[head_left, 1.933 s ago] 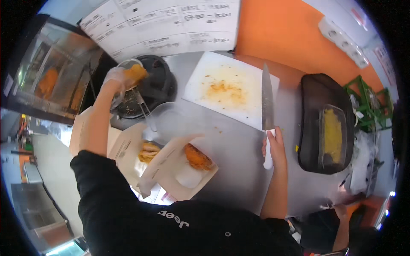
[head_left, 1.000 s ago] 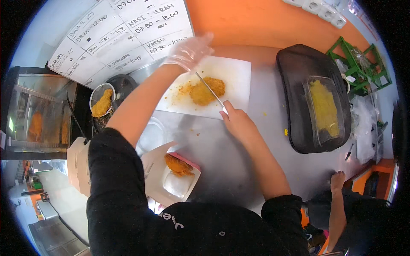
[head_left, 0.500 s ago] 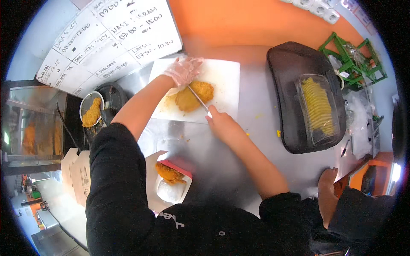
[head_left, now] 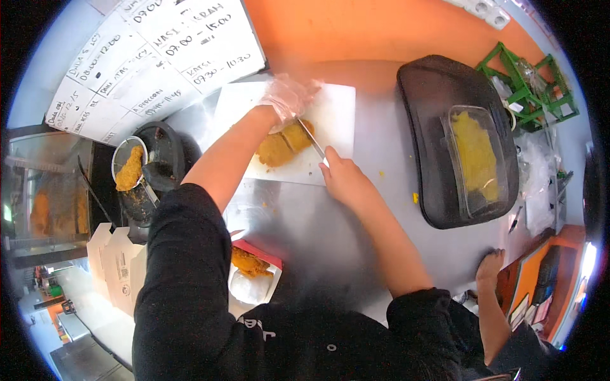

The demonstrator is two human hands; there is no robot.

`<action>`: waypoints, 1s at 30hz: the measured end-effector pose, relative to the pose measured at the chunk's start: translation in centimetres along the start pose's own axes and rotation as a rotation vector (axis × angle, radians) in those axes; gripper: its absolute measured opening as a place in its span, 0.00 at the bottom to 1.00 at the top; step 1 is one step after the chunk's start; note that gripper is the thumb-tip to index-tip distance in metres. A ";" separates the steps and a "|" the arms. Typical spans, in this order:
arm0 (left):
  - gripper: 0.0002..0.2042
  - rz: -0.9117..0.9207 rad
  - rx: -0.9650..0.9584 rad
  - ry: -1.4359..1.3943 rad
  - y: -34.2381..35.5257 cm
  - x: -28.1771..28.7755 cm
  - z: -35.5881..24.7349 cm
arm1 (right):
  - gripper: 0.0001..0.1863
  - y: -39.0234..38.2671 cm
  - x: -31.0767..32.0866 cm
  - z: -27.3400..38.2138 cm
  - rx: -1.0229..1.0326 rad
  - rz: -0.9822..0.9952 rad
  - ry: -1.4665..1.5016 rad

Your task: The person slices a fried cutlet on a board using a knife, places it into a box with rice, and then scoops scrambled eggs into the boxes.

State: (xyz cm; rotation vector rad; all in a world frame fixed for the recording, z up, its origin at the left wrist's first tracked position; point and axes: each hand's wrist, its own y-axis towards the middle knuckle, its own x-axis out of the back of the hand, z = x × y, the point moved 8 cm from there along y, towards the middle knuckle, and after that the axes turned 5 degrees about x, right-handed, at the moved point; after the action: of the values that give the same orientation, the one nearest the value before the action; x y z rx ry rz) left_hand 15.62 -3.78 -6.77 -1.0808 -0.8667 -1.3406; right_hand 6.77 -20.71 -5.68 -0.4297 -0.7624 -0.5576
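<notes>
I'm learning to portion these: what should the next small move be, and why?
I'd probably have the right hand draw the knife down through the fried cutlet. The blade lies across it, to the right of a cut line that already shows, and the gloved left hand is at its far edge. How deep the blade sits is hard to tell.

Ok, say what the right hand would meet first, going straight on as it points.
Beyond the knife it grips, the right hand would likely meet the fried piece on the white board first, though the hand's height is unclear.
</notes>
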 end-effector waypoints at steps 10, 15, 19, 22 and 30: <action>0.26 -0.198 -0.029 -0.117 -1.5 4.6 3.2 | 0.13 -0.7 2.3 3.4 0.046 -0.007 0.121; 0.27 0.026 0.027 -0.240 -1.5 1.5 3.0 | 0.13 0.1 0.0 2.5 0.013 -0.013 0.074; 0.30 -0.043 -0.004 -0.020 -2.4 -1.5 2.2 | 0.14 0.4 -2.3 2.3 0.001 -0.001 0.064; 0.31 -0.074 0.004 0.093 -2.5 -1.1 0.9 | 0.14 0.7 -2.3 2.3 0.006 -0.021 0.009; 0.27 -0.164 0.029 -0.196 -6.1 5.3 3.8 | 0.14 -1.6 -0.2 6.4 0.051 0.025 0.131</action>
State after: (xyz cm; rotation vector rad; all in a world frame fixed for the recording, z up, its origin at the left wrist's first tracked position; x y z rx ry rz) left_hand 10.39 -1.40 0.04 -1.1517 -1.1373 -1.3670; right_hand 2.30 -18.37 -1.43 -0.3512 -0.6433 -0.5361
